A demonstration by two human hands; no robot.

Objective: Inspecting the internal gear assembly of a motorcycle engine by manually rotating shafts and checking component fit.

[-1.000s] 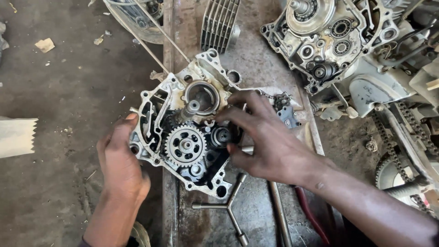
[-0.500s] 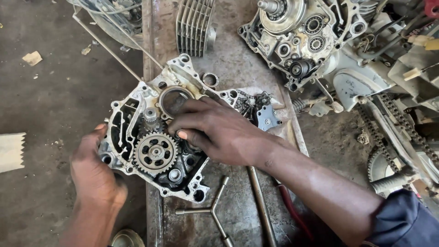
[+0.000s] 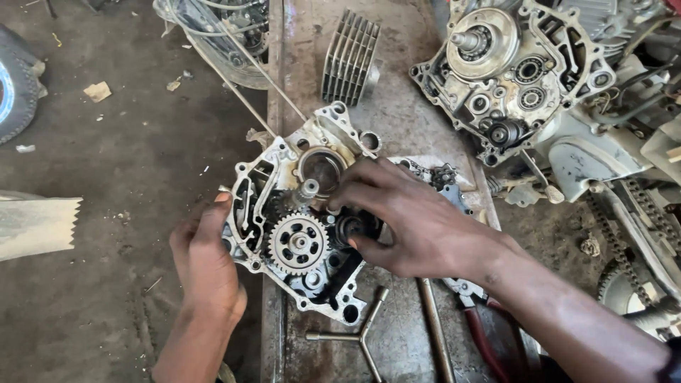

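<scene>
At the far left lie a dark tyre edge [image 3: 13, 89] and a pale serrated sheet [image 3: 35, 225] on the dirt floor [image 3: 120, 156].

The left hand [image 3: 206, 266] comes up from the bottom edge, forearm near upright, palm turned toward the work. Its fingers are loosely curled and close together, pressed against the left rim of the engine crankcase half [image 3: 284, 184]; the thumb side lies along the casing edge. It braces the casing rather than closing around anything.

The crankcase half lies flat on the worn metal bench [image 3: 404, 120], open side up, overhanging the bench's left edge. Inside it, a large toothed gear [image 3: 298, 245] with round holes sits just right of the left hand, a short shaft [image 3: 306, 190] stands above it, and a round bore [image 3: 320, 167] opens beyond that.

The right hand [image 3: 418, 220] reaches in from the lower right, forearm slanting across the bench, palm down over the casing's right half. Its fingers are bent and drawn together, thumb below, pinching a small dark gear [image 3: 349, 228] just right of the large one. How tightly it grips cannot be told.

Below lie a Y-shaped socket wrench [image 3: 362, 333], a steel rod [image 3: 434, 330] and red-handled pliers [image 3: 482, 340]. Above stands a finned cylinder block [image 3: 349, 60]; at the upper right sits a second engine case [image 3: 511, 71], with a drive chain [image 3: 624, 234] beyond.
</scene>
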